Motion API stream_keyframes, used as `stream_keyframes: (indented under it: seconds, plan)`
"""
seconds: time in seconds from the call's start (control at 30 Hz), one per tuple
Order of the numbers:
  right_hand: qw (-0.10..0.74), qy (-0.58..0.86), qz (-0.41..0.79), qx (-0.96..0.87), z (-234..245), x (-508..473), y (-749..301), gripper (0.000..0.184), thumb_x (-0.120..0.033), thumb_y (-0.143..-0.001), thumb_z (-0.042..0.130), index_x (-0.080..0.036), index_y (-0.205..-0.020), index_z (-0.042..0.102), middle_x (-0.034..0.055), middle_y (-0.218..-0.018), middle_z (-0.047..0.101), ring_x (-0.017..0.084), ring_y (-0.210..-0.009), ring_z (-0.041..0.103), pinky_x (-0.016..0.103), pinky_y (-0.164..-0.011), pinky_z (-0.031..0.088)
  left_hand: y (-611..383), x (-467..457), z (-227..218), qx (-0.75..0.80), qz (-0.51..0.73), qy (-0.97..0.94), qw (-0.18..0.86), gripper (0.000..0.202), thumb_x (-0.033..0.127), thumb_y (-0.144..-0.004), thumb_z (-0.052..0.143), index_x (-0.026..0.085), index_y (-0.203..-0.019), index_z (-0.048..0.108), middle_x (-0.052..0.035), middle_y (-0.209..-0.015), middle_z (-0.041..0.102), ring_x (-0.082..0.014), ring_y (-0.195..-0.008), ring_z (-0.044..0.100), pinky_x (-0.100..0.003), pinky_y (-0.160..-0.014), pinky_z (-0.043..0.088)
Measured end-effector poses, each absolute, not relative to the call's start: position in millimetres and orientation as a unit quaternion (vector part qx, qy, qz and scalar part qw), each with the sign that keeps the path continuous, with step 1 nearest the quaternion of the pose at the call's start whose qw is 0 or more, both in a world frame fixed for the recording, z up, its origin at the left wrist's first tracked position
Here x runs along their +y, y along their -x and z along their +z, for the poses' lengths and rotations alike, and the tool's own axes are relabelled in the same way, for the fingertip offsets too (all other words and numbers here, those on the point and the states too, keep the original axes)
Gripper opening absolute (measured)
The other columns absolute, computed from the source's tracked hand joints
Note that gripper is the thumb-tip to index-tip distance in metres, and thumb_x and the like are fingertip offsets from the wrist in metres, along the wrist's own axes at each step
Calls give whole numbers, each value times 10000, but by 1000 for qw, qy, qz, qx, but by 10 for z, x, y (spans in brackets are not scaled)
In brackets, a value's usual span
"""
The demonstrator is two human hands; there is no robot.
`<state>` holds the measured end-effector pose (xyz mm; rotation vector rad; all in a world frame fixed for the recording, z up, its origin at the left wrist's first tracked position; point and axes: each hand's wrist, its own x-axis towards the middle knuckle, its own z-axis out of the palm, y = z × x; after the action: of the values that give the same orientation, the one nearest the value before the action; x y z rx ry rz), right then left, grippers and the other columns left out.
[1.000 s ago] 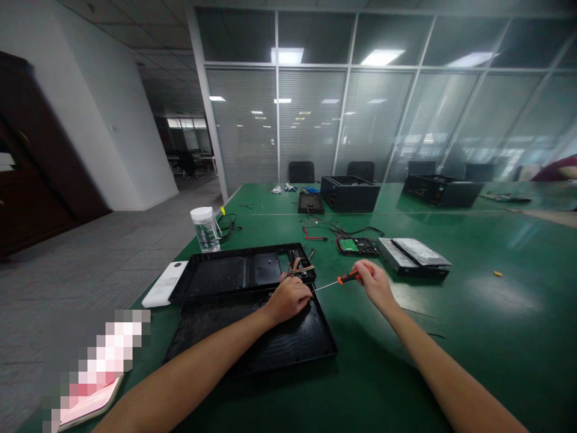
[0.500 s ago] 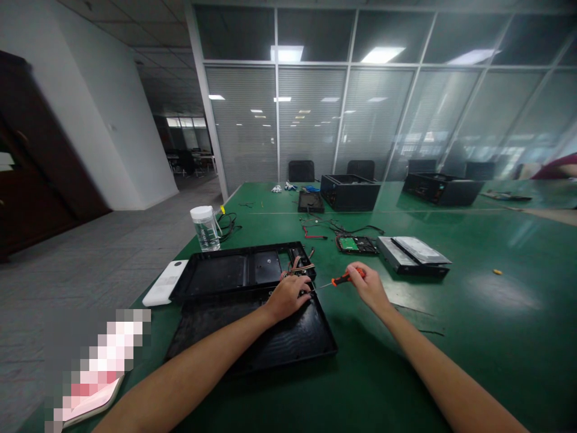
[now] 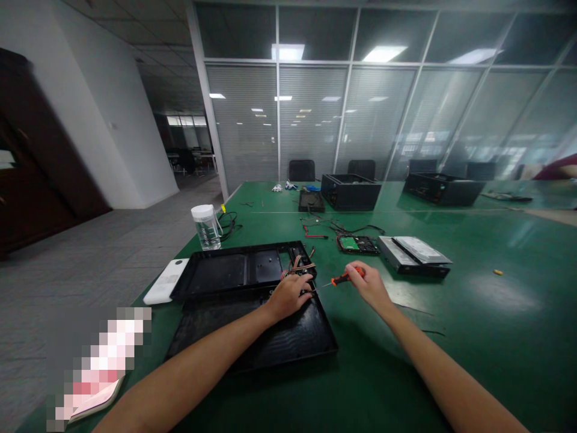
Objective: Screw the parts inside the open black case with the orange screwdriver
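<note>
My right hand (image 3: 367, 279) is closed around the orange and black handle of a screwdriver (image 3: 349, 276). Its thin shaft points left toward the right end of a black plastic casing (image 3: 220, 270). There my left hand (image 3: 291, 294) has its fingers bent in a pinch; a small part between them is too dark to make out. Striped wires (image 3: 295, 264) come up just beyond those fingers, at the casing's right end. Below them, a second black panel (image 3: 270, 343) lies nearer to me, partly covered by my left forearm.
Left of the casing are a clear water bottle (image 3: 207, 228) and a white object (image 3: 164, 282). Beyond my right hand lie a green circuit board (image 3: 356, 243) and a metal drive box (image 3: 417, 257). Black computer cases (image 3: 351, 193) stand farther back. A co-worker's sleeve (image 3: 561, 165) shows far right.
Almost nothing differs. Both hands and the screwdriver hold the same places, and the view has shifted very slightly.
</note>
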<state>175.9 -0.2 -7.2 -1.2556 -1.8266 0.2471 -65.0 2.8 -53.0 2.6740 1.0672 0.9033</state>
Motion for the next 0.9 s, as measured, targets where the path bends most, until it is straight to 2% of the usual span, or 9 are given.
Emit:
stream_keyframes:
  seconds: [0.07, 0.17, 0.27, 0.37, 0.47, 0.53, 0.67, 0.77, 0.9]
  plan:
    - [378, 521, 44, -764, 96, -54, -1707, 431, -478, -858, 345, -170, -675, 584, 12, -586, 567, 135, -557, 513, 229, -555, 345, 651, 28, -533, 351, 301, -884, 66, 436, 214, -811, 585, 176, -1206, 405, -21, -966, 660, -204, -1003, 546, -353, -910, 381]
    - [228, 538, -74, -808, 445, -165, -1567, 478, -440, -895, 280, -175, -628, 575, 47, -585, 600, 156, -573, 552, 245, -550, 311, 654, 25, -528, 350, 306, -883, 65, 442, 210, -798, 598, 176, -1197, 409, -24, -954, 662, -198, -990, 553, -343, -898, 389]
    - [114, 507, -144, -842, 769, -251, -1380, 371, -343, -906, 274, -166, -856, 596, 69, -684, 653, 182, -626, 598, 254, -556, 307, 657, 23, -527, 353, 309, -881, 62, 450, 206, -783, 613, 175, -1184, 412, -28, -945, 663, -199, -978, 561, -340, -882, 397]
    - [58, 453, -151, -876, 966, -250, -1205, 343, -344, -917, 277, -164, -1105, 500, 64, -745, 673, 195, -654, 623, 255, -567, 330, 658, 22, -527, 355, 310, -880, 61, 440, 208, -777, 619, 168, -1166, 418, -31, -938, 662, -203, -971, 564, -342, -874, 399]
    - [-5, 451, -175, -875, 1063, -185, -1098, 498, -462, -925, 192, -153, -938, 582, 122, -762, 674, 241, -719, 638, 283, -598, 360, 656, 15, -520, 359, 309, -878, 60, 402, 199, -774, 621, 166, -1131, 441, -30, -939, 658, -211, -971, 560, -345, -877, 395]
    - [-26, 467, -186, -864, 1099, -142, -1070, 582, -513, -911, 169, -140, -834, 609, 160, -778, 672, 269, -764, 637, 305, -624, 376, 655, 8, -510, 363, 307, -877, 64, 388, 194, -772, 621, 169, -1120, 451, -28, -938, 657, -214, -975, 558, -346, -881, 392]
    - [-27, 441, -129, -888, 1126, -118, -1078, 444, -462, -899, 282, -156, -994, 589, 127, -854, 680, 238, -795, 636, 290, -645, 391, 654, -8, -490, 365, 306, -876, 74, 411, 187, -767, 625, 170, -1134, 440, -28, -943, 657, -215, -991, 553, -348, -887, 388]
    - [-41, 473, -135, -870, 1121, -140, -1090, 544, -514, -897, 222, -144, -877, 621, 151, -828, 675, 267, -800, 632, 314, -645, 396, 654, -14, -484, 366, 303, -877, 74, 395, 188, -769, 625, 169, -1123, 451, -29, -950, 653, -219, -998, 550, -349, -890, 386]
    - [-25, 461, -112, -880, 1119, -176, -1082, 491, -506, -889, 261, -154, -1024, 576, 132, -849, 675, 252, -781, 632, 315, -647, 400, 653, -11, -491, 370, 300, -877, 68, 361, 198, -775, 621, 171, -1102, 470, -38, -971, 644, -212, -988, 552, -346, -886, 387]
